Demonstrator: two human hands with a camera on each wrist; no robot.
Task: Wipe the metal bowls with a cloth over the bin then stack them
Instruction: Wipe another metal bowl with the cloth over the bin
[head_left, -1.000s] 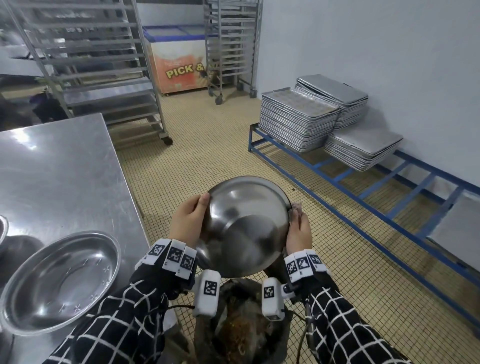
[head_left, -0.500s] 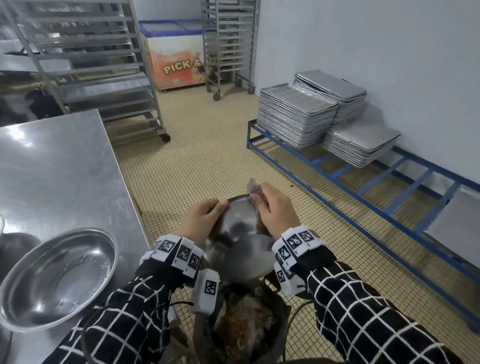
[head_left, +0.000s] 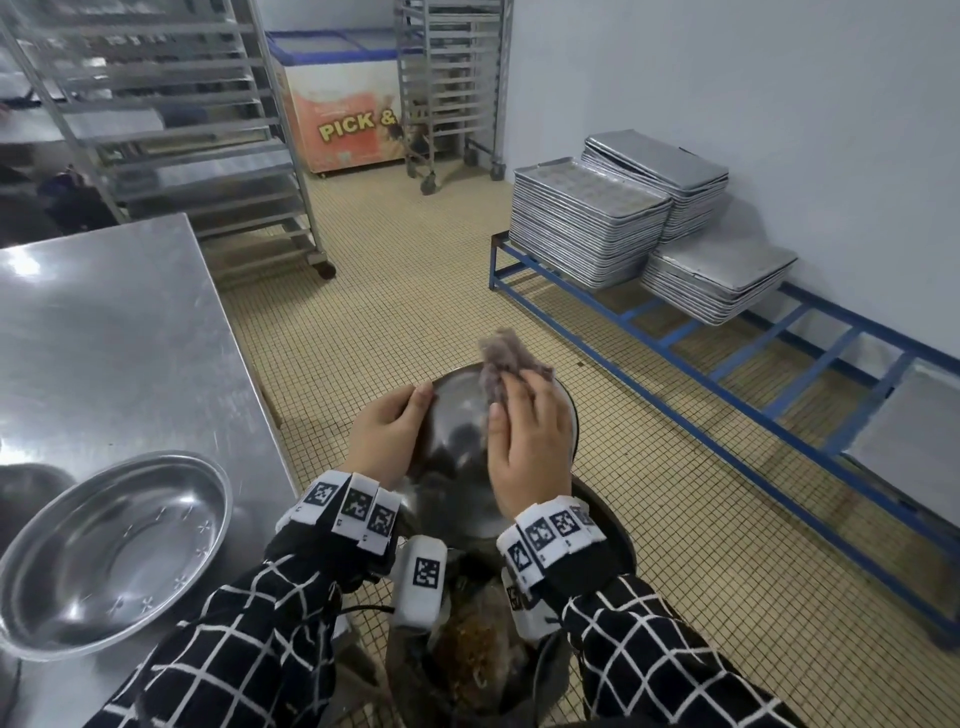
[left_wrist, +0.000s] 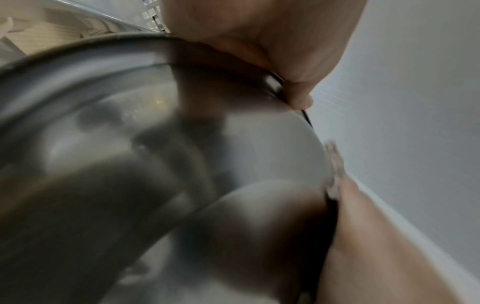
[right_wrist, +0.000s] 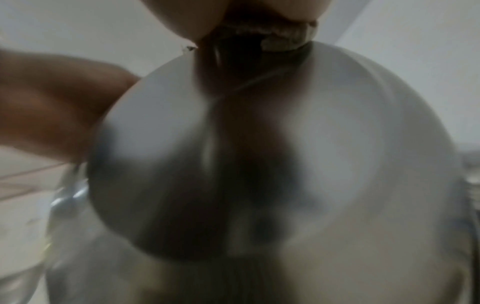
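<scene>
Since the cloth (head_left: 506, 358) gripped by the right hand (head_left: 527, 447) was brought onto the bowl (head_left: 457, 415), pinched at 9 o'clock by the left hand (head_left: 387, 436), wiping is judged begun.

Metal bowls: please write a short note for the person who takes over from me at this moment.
The left hand grips the held bowl by its rim, above the bin.
The right hand presses the cloth on that bowl's outer side.
A second bowl lies open side up on the steel table, to the left.
Done: nothing is stacked yet; whether the second bowl is wiped cannot be told.
Left: finish wiping, then stack the bowls.
</scene>
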